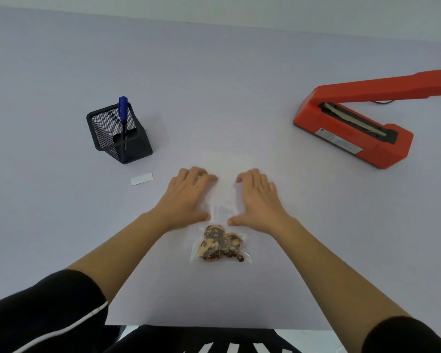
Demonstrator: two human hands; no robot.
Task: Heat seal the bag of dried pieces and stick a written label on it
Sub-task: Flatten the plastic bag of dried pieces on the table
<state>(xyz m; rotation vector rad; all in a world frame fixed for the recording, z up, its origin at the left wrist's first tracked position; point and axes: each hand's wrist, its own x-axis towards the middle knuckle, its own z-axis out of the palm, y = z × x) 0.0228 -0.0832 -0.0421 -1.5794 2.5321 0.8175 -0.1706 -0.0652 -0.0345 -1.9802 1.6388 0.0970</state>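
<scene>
A clear plastic bag (223, 200) lies flat on the table in front of me, its brown and tan dried pieces (220, 243) bunched at the near end. My left hand (187, 197) rests flat on the bag's left side and my right hand (256, 198) on its right side, fingers spread and pointing away from me. The empty upper part of the bag lies between the two hands. A red heat sealer (351, 128) stands at the right with its arm raised. A small white label (141, 179) lies to the left of my left hand.
A black mesh pen holder (117, 135) with a blue marker (123, 110) stands at the left, behind the label. The sealer's black cord runs off behind it at the right. The table's near edge (214, 326) is close to my body.
</scene>
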